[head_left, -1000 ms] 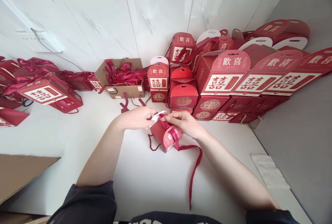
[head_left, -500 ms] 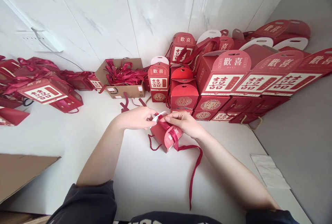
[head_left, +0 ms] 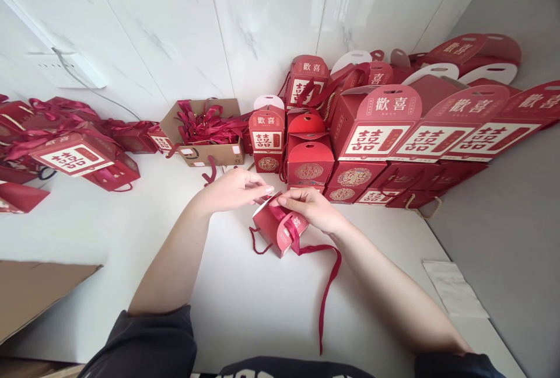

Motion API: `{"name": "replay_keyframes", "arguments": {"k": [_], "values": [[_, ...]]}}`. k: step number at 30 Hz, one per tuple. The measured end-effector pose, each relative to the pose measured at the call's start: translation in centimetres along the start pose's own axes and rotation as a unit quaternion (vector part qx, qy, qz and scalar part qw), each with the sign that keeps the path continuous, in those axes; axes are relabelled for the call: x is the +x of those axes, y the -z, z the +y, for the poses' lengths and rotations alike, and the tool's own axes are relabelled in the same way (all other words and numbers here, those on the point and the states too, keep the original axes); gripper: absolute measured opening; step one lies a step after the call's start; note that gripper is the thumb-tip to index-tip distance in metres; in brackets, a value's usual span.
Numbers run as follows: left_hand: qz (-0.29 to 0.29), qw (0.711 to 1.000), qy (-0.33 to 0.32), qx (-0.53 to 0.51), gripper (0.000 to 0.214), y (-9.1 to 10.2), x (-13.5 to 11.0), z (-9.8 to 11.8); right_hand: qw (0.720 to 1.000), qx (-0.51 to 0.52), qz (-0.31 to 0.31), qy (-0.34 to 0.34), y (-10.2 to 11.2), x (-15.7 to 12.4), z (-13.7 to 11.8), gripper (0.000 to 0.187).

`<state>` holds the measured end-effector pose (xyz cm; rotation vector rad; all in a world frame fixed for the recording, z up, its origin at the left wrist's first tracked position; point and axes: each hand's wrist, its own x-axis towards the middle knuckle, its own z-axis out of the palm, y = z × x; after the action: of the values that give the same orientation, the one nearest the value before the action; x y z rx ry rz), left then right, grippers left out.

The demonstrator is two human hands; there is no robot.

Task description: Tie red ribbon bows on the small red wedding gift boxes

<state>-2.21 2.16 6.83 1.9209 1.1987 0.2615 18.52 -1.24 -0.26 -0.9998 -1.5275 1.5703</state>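
Observation:
A small red gift box (head_left: pixel 270 230) with rounded top flaps stands tilted to my view on the white table. A dark red ribbon (head_left: pixel 324 296) runs over its near flap, and the long loose end trails toward me across the table. My right hand (head_left: pixel 314 209) pinches the ribbon between thumb and fingers just above the box top. At the box's far flap is my left hand (head_left: pixel 236 191), thumb and forefinger closed together; whatever is between them is too small to make out. A twisted red cord handle (head_left: pixel 258 248) hangs from the box's left side.
Behind my hands a cardboard box (head_left: pixel 214 156) holds many red ribbons. Stacked red gift boxes (head_left: pixel 380 133) line the wall at the right; ribbon-tied ones (head_left: pixel 74 153) lie at the left. A cardboard flap (head_left: pixel 39 290) and a white tissue (head_left: pixel 455 287) lie nearer.
My left hand has shifted its grip slightly up at the far flap, which now leans closer to the near one. My right hand stays in place on the ribbon.

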Motion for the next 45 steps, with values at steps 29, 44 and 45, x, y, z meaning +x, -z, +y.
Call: {"name": "replay_keyframes", "arguments": {"k": [29,44,45], "values": [[-0.140,0.987,-0.027,0.079,0.054,1.0,1.3,-2.2,0.888,-0.439,-0.122,-0.066,3.6,-4.6,-4.3,0.038],[-0.159,0.982,0.062,0.086,0.082,-1.9,2.0,-1.7,0.951,-0.290,-0.064,-0.082,2.8,-1.6,-1.5,0.024],[-0.179,0.980,0.063,0.066,0.082,-1.6,1.9,-1.7,0.952,-0.288,-0.059,-0.087,2.6,-1.5,-1.4,0.024]]}}
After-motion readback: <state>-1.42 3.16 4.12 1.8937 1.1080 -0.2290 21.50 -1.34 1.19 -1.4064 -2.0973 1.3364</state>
